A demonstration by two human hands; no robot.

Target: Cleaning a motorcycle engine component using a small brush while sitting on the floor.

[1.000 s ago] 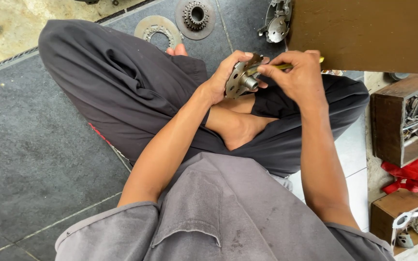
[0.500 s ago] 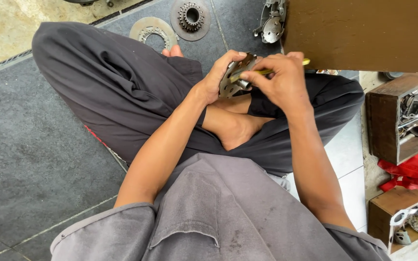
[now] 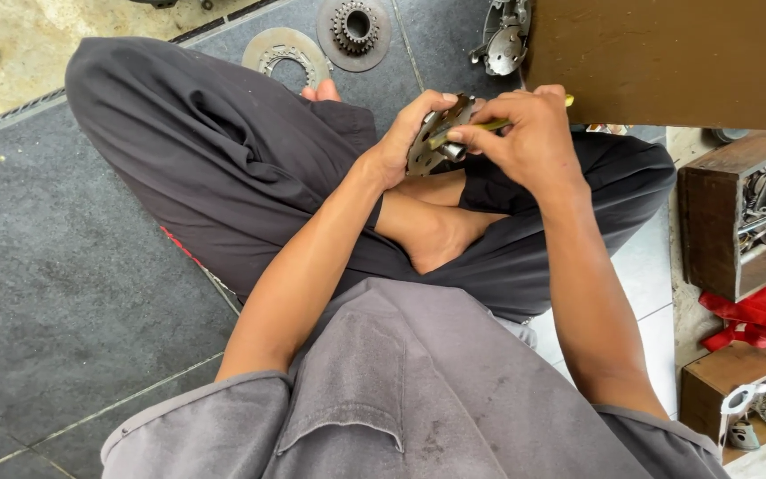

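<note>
Both hands (image 3: 489,133) grip a metal disc (image 3: 432,142) above crossed legs.

Wooden block (image 3: 667,58): sprocket (image 3: 355,28) and ring plate (image 3: 287,55) left; crate (image 3: 738,213) below, contents possibly parts.

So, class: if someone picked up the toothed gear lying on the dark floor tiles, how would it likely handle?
The toothed gear looks like solid metal, so probably stiff and heavy for its size. It lies flat on the floor, so it seems unlikely to roll unless stood on edge. Its dull, grimy surface may feel slippery.
</note>
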